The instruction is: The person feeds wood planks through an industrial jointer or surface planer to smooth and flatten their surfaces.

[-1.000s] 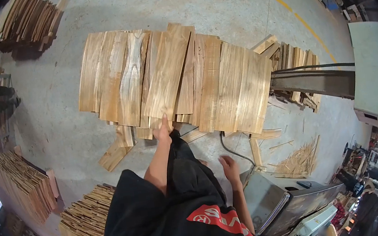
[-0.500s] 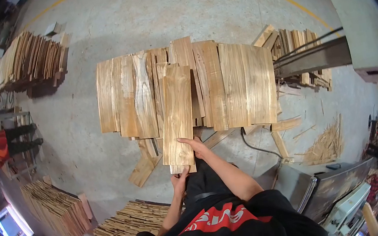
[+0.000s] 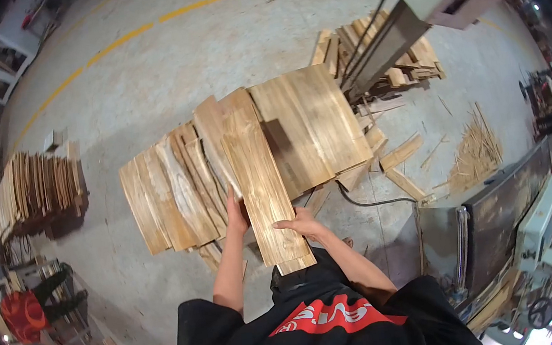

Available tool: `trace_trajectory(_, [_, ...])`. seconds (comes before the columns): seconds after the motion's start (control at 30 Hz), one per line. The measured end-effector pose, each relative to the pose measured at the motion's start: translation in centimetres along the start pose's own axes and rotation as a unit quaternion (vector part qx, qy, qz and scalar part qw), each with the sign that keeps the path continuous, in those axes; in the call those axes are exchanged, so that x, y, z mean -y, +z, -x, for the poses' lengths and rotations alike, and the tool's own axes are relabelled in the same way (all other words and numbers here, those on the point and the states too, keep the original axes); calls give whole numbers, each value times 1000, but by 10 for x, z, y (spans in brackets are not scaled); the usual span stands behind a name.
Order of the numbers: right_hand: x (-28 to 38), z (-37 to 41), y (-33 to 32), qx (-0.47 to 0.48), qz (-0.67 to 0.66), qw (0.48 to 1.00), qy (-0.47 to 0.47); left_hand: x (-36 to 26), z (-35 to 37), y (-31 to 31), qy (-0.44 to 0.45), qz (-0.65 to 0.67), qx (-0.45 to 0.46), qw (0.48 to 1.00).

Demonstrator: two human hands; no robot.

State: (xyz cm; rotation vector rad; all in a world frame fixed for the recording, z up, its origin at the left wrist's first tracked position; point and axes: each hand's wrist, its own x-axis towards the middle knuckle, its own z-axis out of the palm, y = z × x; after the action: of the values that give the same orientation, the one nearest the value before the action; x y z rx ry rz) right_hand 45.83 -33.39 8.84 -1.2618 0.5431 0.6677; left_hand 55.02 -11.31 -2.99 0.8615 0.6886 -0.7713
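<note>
Right hand (image 3: 304, 224): clasping stacked wooden planks (image 3: 263, 188) by one edge, thumb on top, apparently for steadiness | Left hand (image 3: 236, 214): near opposite edge, grip unclear

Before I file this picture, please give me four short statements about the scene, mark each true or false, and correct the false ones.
1. The right hand touches a long pale-brown wooden board. True.
2. The left hand wears a glove. False: it is bare.
3. A loose heap of thin pale wooden strips lies on the grey concrete floor. True.
4. The dashed yellow painted line runs between the hands. False: it crosses the picture's upper part.
</note>
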Motion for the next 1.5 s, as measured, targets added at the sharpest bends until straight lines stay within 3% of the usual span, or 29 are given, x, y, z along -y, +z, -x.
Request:
trace_trajectory(0.1, [0,23,-29,-22,20,994,-104,-21,22,107,65,-1,45,997])
trace_trajectory(0.2, [1,58,-68,-43,55,974,-216,-7,35,162,146,-104,49,983])
trace_trajectory(0.33, [9,161,-99,-94,118,943,-296,26,96,222,213,-107,187,953])
trace_trajectory(0.37, [6,182,-109,-98,104,940,-310,35,108,234,208,-99,245,942])
trace_trajectory(0.5, [-30,237,-149,-160,34,910,-382,93,137,277,147,-164,325,920])
trace_trajectory(0.6, [-63,271,-167,-231,-7,893,-386,140,163,312,143,-270,341,889])
trace_trajectory(0.63, [-73,281,-171,-256,-31,886,-385,146,162,315,101,-330,323,881])
trace_trajectory(0.7, [-91,297,-181,-325,-44,849,-414,176,160,328,116,-274,320,900])
trace_trajectory(0.73, [-96,304,-183,-346,-36,845,-405,188,159,332,117,-251,315,908])
trace_trajectory(0.77, [-101,313,-187,-374,-30,839,-393,199,128,322,180,-241,330,895])
trace_trajectory(0.87, [-113,344,-195,-449,-59,818,-354,226,147,380,90,-190,356,910])
trace_trajectory(0.9, [-119,343,-202,-488,-53,787,-373,236,145,400,45,-159,344,924])
trace_trajectory(0.93, [-126,340,-209,-520,-39,761,-386,242,108,404,47,-308,413,855])
trace_trajectory(0.97, [-128,340,-217,-583,-20,720,-376,260,97,420,47,-332,446,830])
trace_trajectory(1.07, [-145,361,-249,-622,-66,708,-329,316,96,475,91,-378,487,782])
trace_trajectory(1.1, [-153,375,-257,-632,-71,714,-292,338,101,489,108,-392,487,773])
trace_trajectory(1.2, [-185,413,-285,-660,-181,665,-299,422,176,558,101,-470,557,677])
trace_trajectory(1.23, [-196,426,-295,-696,-195,625,-293,452,203,578,25,-456,571,682])
trace_trajectory(1.3, [-222,457,-317,-755,-237,571,-219,525,214,606,-40,-479,568,669])
trace_trajectory(1.37, [-242,513,-330,-814,-215,521,-144,588,233,621,-54,-510,575,637])
trace_trajectory(1.4, [-249,542,-335,-810,-234,518,-147,614,241,628,-172,-480,592,624])
trace_trajectory(1.47, [-278,583,-349,-828,-194,502,-155,687,234,621,-221,-436,620,613])
trace_trajectory(1.5, [-277,611,-352,-792,-272,521,-165,694,268,628,-238,-457,599,612])
